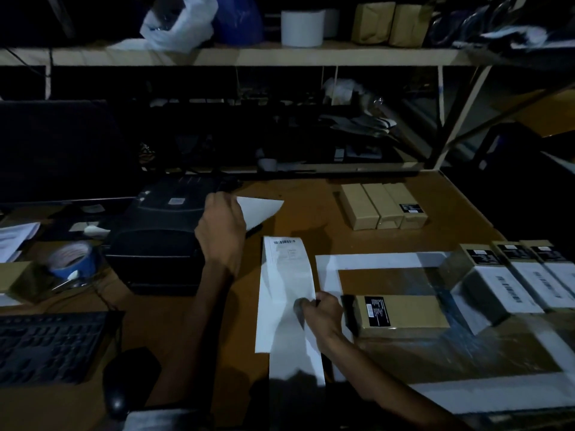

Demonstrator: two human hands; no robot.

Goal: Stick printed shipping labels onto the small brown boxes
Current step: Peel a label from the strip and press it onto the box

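Black keyboard [46, 346] at lower left on brown tabletop [311, 209]; dark mouse [116, 399] just beside, nearer cam. Blue tape roll [73, 259] further back, left of black label printer [165, 231]. White papers [15, 237] at far left edge. Left hand [222, 231] over printer's right side, fingers curled round white sheet [259, 211], sheet sticking out to the right of the fist, tilted, clear of the table. Long white label strip [286, 293] flat on table at centre, barcode and print at far end, near end running off toward cam into shadow. Right hand [323, 315] on strip's right edge, fingers curled and pinching it; dark blur at fingertips, detail not readable. Just right of that hand: small brown box [404, 315] lying flat, black sticker on top, no white label seen on it, resting on clear plastic w/ white border [373, 261]. Further back, centre-right: 3 brown boxes [384, 206] side by side, touching, one w/ black sticker. Far right: row of boxes w/ white barcode labels [522, 278] already on, touching each other. Above, wooden shelf [280, 56] w/ white roll [301, 28], white plastic bag [180, 23], 2 brown packages [392, 24]. Scene dim, back area mostly unreadable.
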